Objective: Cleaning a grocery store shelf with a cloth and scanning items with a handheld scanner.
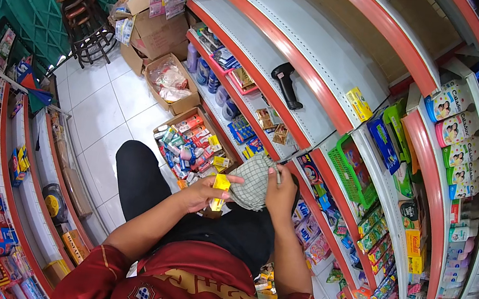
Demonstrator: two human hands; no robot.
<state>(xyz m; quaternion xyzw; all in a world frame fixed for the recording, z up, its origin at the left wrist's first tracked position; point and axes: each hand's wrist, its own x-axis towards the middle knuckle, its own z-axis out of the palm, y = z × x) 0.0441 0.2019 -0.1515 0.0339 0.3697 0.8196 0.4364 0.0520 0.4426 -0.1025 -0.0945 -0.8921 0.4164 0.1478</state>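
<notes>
My left hand (pixel 206 193) grips a small yellow and white carton (pixel 220 192), held upright over my lap, with the index finger reaching towards the cloth. A grey-green checked cloth (pixel 253 183) is bunched in my right hand (pixel 281 192), just right of the carton. Beyond my hands on the floor stands an open cardboard box (pixel 190 142) full of small packaged goods. Several yellow cartons lie in it, one of them (pixel 221 161) at its near right corner.
A black handheld barcode scanner (pixel 287 85) and a yellow box (pixel 359 104) lie on metal shelves at the right. A cardboard box with plastic bags (pixel 171 82) stands farther off. Stacked stools (pixel 83 17) stand by a green folding gate. More stocked shelves (pixel 30 166) line the left.
</notes>
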